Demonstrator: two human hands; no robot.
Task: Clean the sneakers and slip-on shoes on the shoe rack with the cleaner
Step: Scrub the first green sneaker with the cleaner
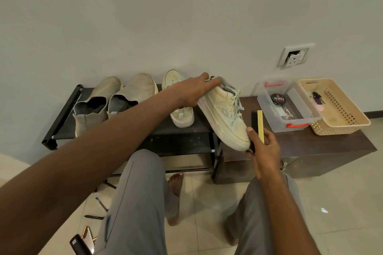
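Observation:
My left hand (191, 91) grips the heel end of a pale green sneaker (224, 113) and holds it tilted, toe down, off the right end of the black shoe rack (62, 118). My right hand (262, 151) holds a black brush with a yellow back (258, 125) against the sneaker's toe. The matching sneaker (178, 114) rests on the rack, partly hidden by my left hand. Two beige slip-on shoes (116, 101) lie on the rack's left half.
A dark wooden bench (310, 147) at the right carries a clear plastic box (290, 126) with a round polish tin (278, 99) and a beige basket (348, 124). My knees and a bare foot are below; pens and a phone lie on the tiled floor at bottom left.

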